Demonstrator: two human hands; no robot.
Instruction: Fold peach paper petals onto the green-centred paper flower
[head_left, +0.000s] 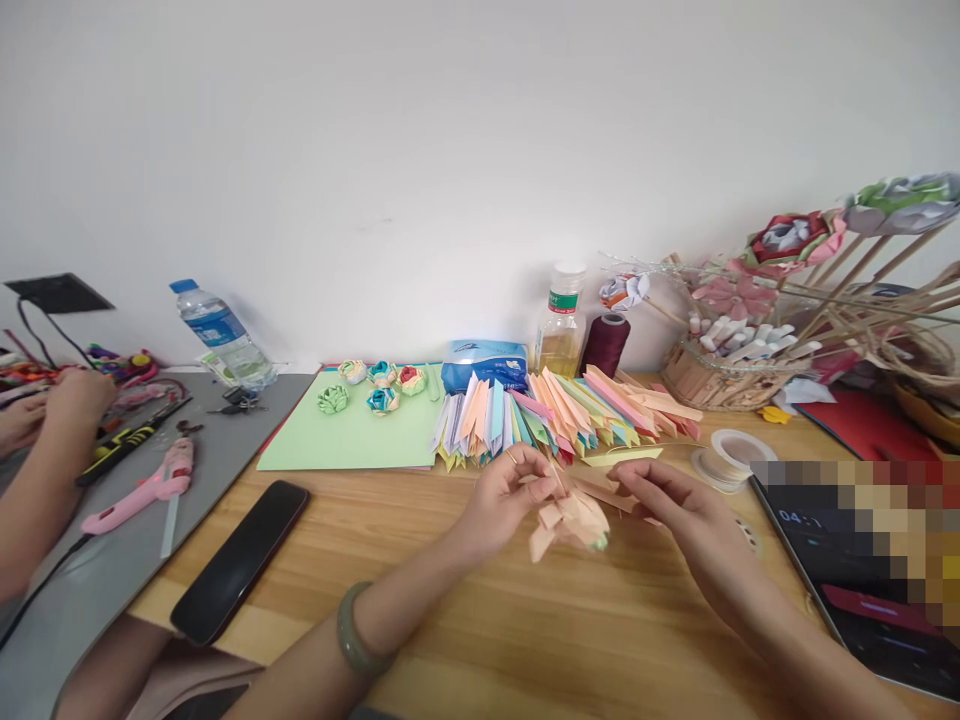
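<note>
Presently, the paper flower (571,520) is found above the wooden table (465,620), off the surface, in the left hand (514,495). Condition of the item: peach folded petals, loose and flared, with angular edges and flat facets — a small pale-green portion shows at its 4 o'clock edge. The remainder of its inner face is turned out of sight.

Left hand: thumb and fingers closed in a pinch on the flower at its 11 o'clock side. Right hand (671,500): at 2 o'clock from the flower, fingers bent and drawn together at a peach paper strip (596,488); whether they grip the strip cannot be told.

Surroundings, by clock from the flower: folded paper pieces (555,415) fanned in a multicoloured row at 12, with a clear bottle (561,335) of yellowish liquid behind them. At 2, a ribbon spool (733,455) and, farther off, a woven basket (720,378). At 3, a tablet (847,590), its screen lit and partly pixelated. At 9, a dark phone (240,562) — well apart, screen black. Toward 10, a light-green sheet (337,440) bears five small paper rosettes (382,400).
</note>
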